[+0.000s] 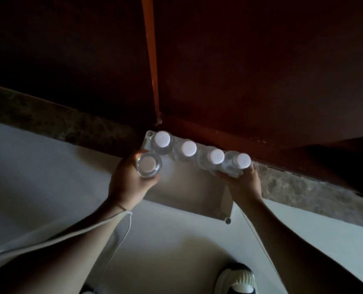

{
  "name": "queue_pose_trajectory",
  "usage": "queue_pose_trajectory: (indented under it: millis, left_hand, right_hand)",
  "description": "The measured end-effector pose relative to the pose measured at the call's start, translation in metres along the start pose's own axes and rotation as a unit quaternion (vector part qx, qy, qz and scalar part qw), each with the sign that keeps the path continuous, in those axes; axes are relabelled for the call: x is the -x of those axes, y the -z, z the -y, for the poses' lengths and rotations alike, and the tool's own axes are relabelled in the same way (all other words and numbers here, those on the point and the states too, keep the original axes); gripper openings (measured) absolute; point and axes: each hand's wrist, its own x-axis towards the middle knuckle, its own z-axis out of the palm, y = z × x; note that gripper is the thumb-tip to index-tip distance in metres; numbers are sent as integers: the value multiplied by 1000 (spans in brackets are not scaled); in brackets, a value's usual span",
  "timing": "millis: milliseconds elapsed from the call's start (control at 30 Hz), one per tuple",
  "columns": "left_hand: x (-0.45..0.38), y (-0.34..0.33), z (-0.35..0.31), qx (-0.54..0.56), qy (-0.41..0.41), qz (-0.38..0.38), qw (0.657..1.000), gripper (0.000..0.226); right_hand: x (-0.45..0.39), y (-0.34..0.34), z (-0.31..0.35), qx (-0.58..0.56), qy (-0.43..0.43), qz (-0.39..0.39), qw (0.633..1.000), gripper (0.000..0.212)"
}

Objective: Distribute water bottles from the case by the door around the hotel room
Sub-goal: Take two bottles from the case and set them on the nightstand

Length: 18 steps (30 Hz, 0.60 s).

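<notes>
A shallow white case (189, 194) lies on the pale floor against a dark wooden door (250, 60). Along its far side stand clear water bottles with white caps, among them one at the left end (162, 139), a second (188, 148) and a third (217, 156). My left hand (129, 181) is wrapped around another clear bottle (148, 166) at the case's left edge. My right hand (245, 183) grips the rightmost bottle (241, 162) from below, at the case's right end.
A speckled stone threshold (303, 187) runs under the door from left to right. A thin orange-lit gap (152, 60) shows beside the door. My shoe (237, 281) is on the floor at the bottom. A pale strap (49, 240) hangs from my left arm.
</notes>
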Motion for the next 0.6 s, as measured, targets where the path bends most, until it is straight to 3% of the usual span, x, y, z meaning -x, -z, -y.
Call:
queue_pose_trajectory:
  millis: [167, 233, 367, 467, 600]
  left_hand:
    - [5, 43, -39, 7, 9, 42, 999, 57]
    - [13, 75, -62, 49, 27, 78, 995, 65]
    - [33, 154, -143, 191, 9, 137, 972, 40]
    - [56, 221, -218, 274, 21, 131, 953, 36]
    - [89, 322, -309, 355, 43, 154, 921, 27]
  right_hand:
    - [27, 35, 27, -37, 3, 27, 999, 57]
    - [53, 60, 47, -112, 21, 25, 993, 60]
    - [101, 126, 117, -303, 31, 53, 951, 60]
    - [141, 178, 188, -366, 28, 113, 923, 62]
    - [201, 248, 294, -438, 35, 181, 880, 45]
